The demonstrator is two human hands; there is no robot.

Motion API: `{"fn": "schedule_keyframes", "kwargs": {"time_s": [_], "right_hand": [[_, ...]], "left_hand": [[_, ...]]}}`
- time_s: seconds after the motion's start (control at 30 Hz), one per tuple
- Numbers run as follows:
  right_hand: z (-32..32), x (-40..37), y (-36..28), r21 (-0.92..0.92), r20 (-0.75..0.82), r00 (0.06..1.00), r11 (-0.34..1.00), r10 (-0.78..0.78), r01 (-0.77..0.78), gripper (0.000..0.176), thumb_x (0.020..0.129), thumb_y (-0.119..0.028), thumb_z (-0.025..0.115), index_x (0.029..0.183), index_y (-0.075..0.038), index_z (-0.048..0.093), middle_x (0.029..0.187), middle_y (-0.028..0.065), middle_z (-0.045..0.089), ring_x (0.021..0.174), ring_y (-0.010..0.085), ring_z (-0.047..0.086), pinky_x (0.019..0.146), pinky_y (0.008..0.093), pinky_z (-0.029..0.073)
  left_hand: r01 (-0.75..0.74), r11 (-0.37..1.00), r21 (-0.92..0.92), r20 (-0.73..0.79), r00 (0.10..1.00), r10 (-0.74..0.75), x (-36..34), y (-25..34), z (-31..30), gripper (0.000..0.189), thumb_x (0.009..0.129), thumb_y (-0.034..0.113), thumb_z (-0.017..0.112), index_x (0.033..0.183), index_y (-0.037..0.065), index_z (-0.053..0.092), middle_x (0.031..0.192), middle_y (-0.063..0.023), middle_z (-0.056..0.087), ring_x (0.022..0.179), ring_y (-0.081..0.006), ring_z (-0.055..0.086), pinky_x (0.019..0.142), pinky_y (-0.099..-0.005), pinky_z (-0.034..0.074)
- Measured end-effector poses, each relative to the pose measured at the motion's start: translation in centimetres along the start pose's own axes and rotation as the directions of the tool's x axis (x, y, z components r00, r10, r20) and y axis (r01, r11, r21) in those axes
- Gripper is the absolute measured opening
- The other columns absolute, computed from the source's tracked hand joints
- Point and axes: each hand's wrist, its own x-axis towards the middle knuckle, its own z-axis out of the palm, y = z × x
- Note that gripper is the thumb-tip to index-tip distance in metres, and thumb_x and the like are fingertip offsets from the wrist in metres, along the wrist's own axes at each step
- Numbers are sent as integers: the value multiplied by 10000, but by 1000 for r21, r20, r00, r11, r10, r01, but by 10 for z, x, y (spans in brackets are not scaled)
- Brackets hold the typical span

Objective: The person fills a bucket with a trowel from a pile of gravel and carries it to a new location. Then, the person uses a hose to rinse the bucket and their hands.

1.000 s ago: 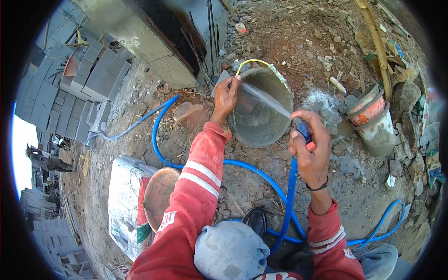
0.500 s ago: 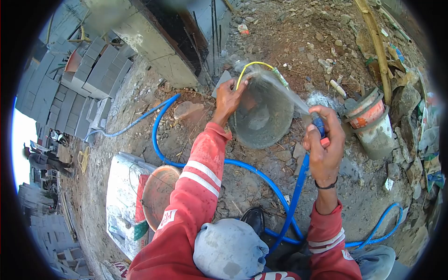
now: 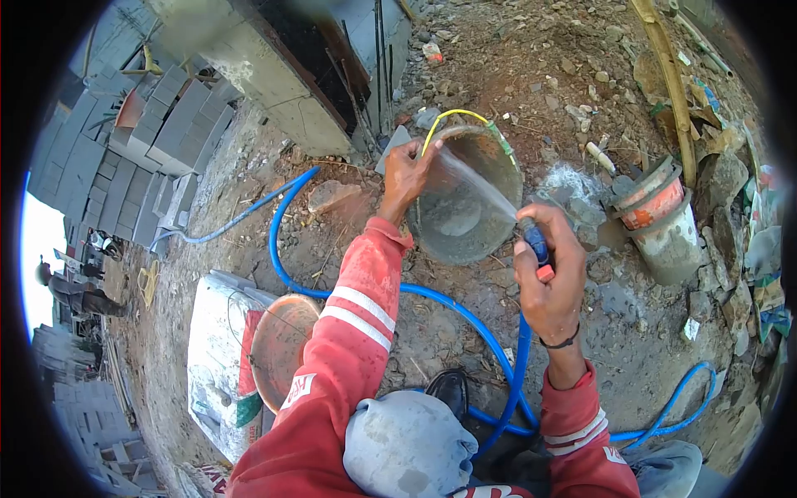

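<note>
My left hand [image 3: 405,176] grips the rim of a grey, cement-stained bucket [image 3: 465,239], which is tilted so its mouth faces me. The bucket has a yellow handle [image 3: 457,113] arching over its far side. In my right hand [image 3: 554,278] is a blue spray nozzle [image 3: 535,241] with an orange-red part, fixed to a blue hose [image 3: 521,353]. A jet of water [image 3: 486,188] runs from the nozzle into the bucket's mouth, towards the side near my left fingers. The nozzle stays apart from the bucket, just right of its rim.
An orange-and-grey bucket [image 3: 664,224] leans amid rubble on the right. Left of my arm lie a white sack [image 3: 217,357] and a reddish tub [image 3: 282,340]. Hose loops cross the ground. A concrete column [image 3: 282,91] stands ahead; a person [image 3: 79,292] is far left.
My right hand has moved left and down with the nozzle, closer to the bucket. The jet, earlier crossing the upper rim, now strikes lower inside the bucket. My left hand stays put.
</note>
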Motion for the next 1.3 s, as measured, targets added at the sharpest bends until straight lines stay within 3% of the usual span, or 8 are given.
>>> {"fn": "schedule_keyframes", "kwargs": {"time_s": [0.2, 0.33, 0.5, 0.57, 0.67, 0.73, 1.1, 1.3], "right_hand": [[-3, -6, -17, 30, 43, 999, 999, -31, 29, 284, 856, 37, 578, 1135, -14, 594, 715, 57, 483, 603, 109, 398, 556, 294, 363], [-1, -3, -17, -82, 90, 993, 993, -80, 88, 278, 892, 7, 562, 1164, -36, 599, 741, -11, 509, 629, 60, 446, 583, 245, 357], [9, -3, -2, -189, 145, 989, 980, -41, 68, 267, 843, 1, 650, 1102, -34, 597, 648, 100, 462, 543, 180, 456, 553, 334, 402], [18, -7, 9, -158, 151, 987, 984, -56, 80, 269, 840, -7, 657, 1102, -33, 599, 634, 109, 460, 533, 211, 475, 555, 345, 412], [27, -15, 4, -145, 177, 984, 987, -37, 64, 281, 834, -22, 668, 1106, -35, 598, 609, 121, 467, 504, 281, 502, 551, 369, 428], [30, -16, 2, -141, 230, 973, 989, -10, 43, 288, 833, -22, 671, 1110, -38, 593, 599, 113, 461, 494, 289, 492, 545, 374, 429], [39, -18, -20, -64, 228, 969, 992, -90, 107, 304, 830, 1, 666, 1124, -24, 597, 633, 94, 460, 509, 238, 485, 539, 359, 414], [43, -13, -27, -66, 182, 977, 989, -116, 130, 292, 835, 26, 645, 1120, -21, 599, 637, 63, 439, 512, 194, 437, 531, 339, 384]], "left_hand": [[34, 999, -12, 11, 999, -33, 7, -22, 0, 497, 978, 435, 668, 769, -15, 638, 624, -104, 544, 643, -148, 502, 621, -378, 445], [-112, 993, -45, -53, 993, 110, 8, -26, 1, 469, 988, 448, 634, 911, -14, 621, 777, -186, 647, 740, -279, 640, 711, -432, 488], [-189, 976, 111, -19, 981, 193, 9, -22, -12, 442, 979, 445, 631, 1063, 12, 649, 878, -202, 705, 809, -346, 693, 767, -452, 518], [-141, 986, 84, -16, 990, 143, 5, -14, -18, 401, 950, 398, 704, 976, 6, 620, 765, -131, 596, 721, -185, 537, 693, -388, 475], [-170, 980, 101, -23, 985, 173, -9, -1, -27, 407, 924, 392, 747, 978, 6, 632, 748, -111, 588, 712, -172, 520, 680, -375, 470], [-87, 990, 109, 6, 996, 86, -8, -12, -37, 379, 920, 361, 761, 1095, 29, 702, 892, -154, 724, 792, -251, 684, 746, -399, 523], [58, 967, -248, 37, 998, -50, 7, -98, -55, 541, 1063, 513, 544, 1078, 4, 729, 841, 15, 656, 791, -104, 548, 740, -287, 460], [133, 895, -425, -32, 986, -162, -7, -56, -49, 526, 1096, 517, 461, 1050, 40, 678, 926, 15, 616, 854, -91, 527, 771, -265, 453]]}}
